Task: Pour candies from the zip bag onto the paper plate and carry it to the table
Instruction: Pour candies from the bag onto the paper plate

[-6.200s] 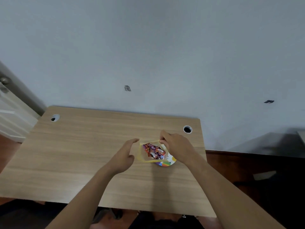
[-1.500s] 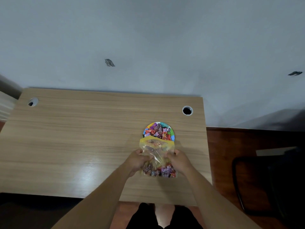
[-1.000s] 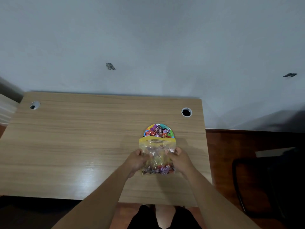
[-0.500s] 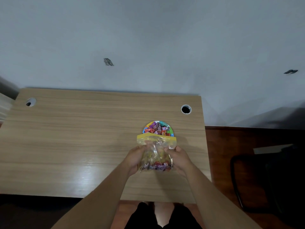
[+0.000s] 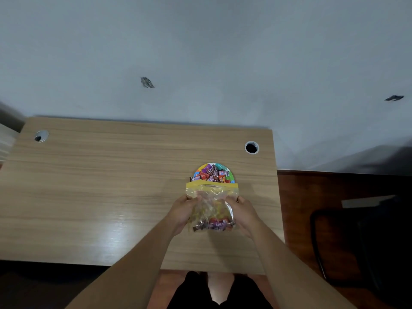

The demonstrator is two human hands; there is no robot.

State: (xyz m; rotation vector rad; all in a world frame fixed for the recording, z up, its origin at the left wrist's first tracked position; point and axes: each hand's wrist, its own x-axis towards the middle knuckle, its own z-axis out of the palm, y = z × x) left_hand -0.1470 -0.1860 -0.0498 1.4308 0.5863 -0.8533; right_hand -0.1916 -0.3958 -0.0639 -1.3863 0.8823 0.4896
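Two hands [image 5: 214,211], one zip bag [image 5: 211,197]

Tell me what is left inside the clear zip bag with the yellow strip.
A small cluster of wrapped candies lies at the near end of the clear zip bag with the yellow strip; its middle looks mostly empty. Left hand and right hand cover its sides.

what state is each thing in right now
clear zip bag with yellow top band: held above the desk, mouth towards the plate, some candies left at its near end
colourful round paper plate: on the desk, heaped with wrapped candies
left hand: grip shut on the bag's left side
right hand: grip shut on the bag's right side
light wooden desk: bears the plate
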